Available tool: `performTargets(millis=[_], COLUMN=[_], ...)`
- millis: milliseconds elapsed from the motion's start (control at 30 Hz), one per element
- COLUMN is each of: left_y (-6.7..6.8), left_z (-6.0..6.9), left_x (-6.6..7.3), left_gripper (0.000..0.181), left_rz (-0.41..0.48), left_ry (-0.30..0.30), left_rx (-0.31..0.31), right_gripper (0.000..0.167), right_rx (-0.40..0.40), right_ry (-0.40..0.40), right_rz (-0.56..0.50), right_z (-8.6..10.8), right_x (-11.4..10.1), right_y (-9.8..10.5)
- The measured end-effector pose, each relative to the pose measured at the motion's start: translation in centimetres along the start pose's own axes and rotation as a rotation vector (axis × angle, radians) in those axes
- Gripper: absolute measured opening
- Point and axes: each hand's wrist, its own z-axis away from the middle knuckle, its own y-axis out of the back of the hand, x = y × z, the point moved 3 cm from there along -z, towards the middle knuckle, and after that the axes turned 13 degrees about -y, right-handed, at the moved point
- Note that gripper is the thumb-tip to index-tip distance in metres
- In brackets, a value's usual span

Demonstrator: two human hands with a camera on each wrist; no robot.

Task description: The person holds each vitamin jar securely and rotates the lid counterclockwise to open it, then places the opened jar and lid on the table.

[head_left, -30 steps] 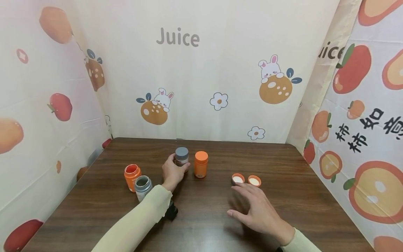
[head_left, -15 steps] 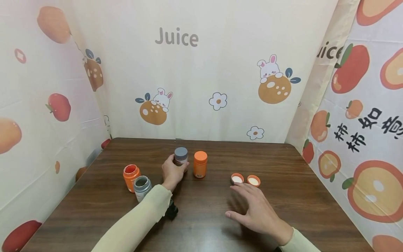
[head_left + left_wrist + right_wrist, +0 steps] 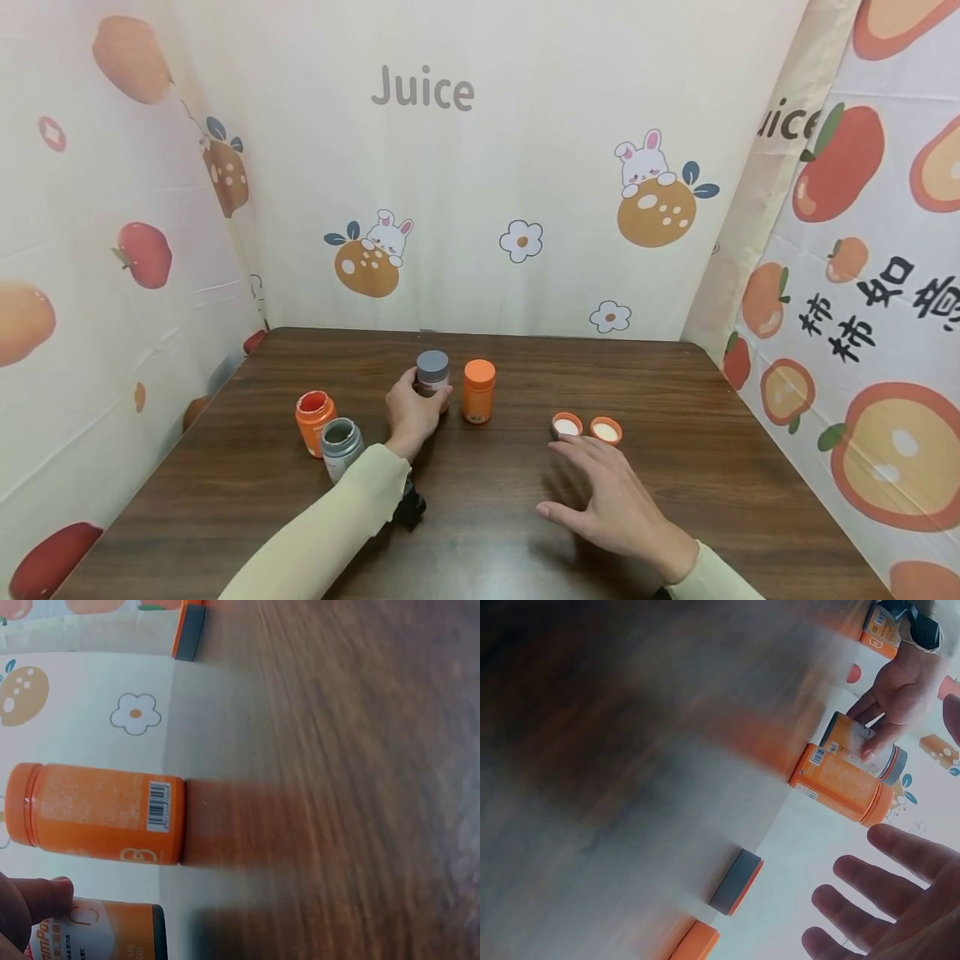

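Observation:
In the head view my left hand (image 3: 414, 417) grips an upright grey-lidded jar (image 3: 432, 367), fingers on one side and thumb on the other. The left wrist view shows the thumb against the jar's orange and white label (image 3: 112, 930). Just right of that jar stands an orange bottle (image 3: 478, 392) with its orange lid on. My right hand (image 3: 615, 504) is held with fingers extended and thumb spread, gripping nothing. Beyond its fingertips two caps lie inside-up, a grey cap with an orange rim (image 3: 567, 426) and an orange cap (image 3: 606, 430); both show white insides.
At the left of the brown wooden table (image 3: 480, 517) stand two lidless containers: an orange bottle (image 3: 315, 425) and a grey-topped jar (image 3: 342, 450), the latter partly behind my left sleeve (image 3: 337, 517). Fruit-printed curtains (image 3: 487, 167) rise along the back and sides.

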Motion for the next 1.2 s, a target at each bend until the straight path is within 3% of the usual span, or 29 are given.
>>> performTargets(millis=[667, 1200], left_y=[1.5, 2.3], left_z=[1.8, 3.1], left_x=[3.1, 3.4], left_gripper=[0.063, 0.061], left_rz=[0.028, 0.034], left_ry=[-0.062, -0.075], left_rx=[-0.015, -0.043], right_gripper=[0.077, 0.078], right_rx=[0.006, 0.019], right_ry=[0.001, 0.022], right_rz=[0.004, 0.005], right_z=[-0.2, -0.4], right_x=[0.1, 0.1], right_y=[0.0, 0.0])
